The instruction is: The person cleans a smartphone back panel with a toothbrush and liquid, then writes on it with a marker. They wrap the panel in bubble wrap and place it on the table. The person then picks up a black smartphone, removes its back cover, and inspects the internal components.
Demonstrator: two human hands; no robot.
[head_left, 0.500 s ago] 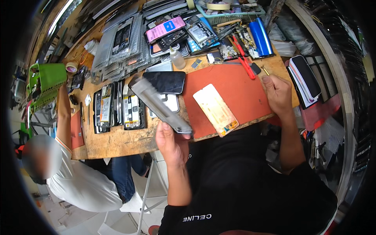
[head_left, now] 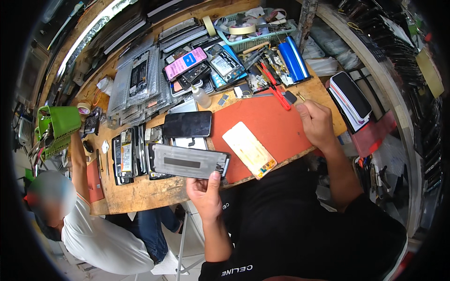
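Observation:
My left hand (head_left: 206, 194) pinches one end of a grey phone display panel (head_left: 192, 160), with a dark strip along its middle and a small flex part near my thumb. The panel is held nearly level above the table's front edge, partly covering an opened phone. My right hand (head_left: 318, 121) is closed in a fist at the right of the red mat (head_left: 286, 122); a thin brass-coloured tool (head_left: 300, 96) pokes out above its thumb. Between my hands a pale cream phone-shaped panel (head_left: 246, 146) with an orange flex end lies on the mat, overhanging its front edge.
Opened phones (head_left: 125, 157) and a black phone (head_left: 188, 124) lie left of the mat. Behind stand a dropper bottle (head_left: 201, 97), red-handled pliers (head_left: 279, 93) and a blue cylinder (head_left: 295, 58). At left, a co-worker in a white shirt (head_left: 105, 239) reaches towards a green basket (head_left: 58, 126).
My left hand has turned the grey panel from a steep slant to nearly level, its broad face now showing. My right hand keeps its grip, and the whole view has shifted a little.

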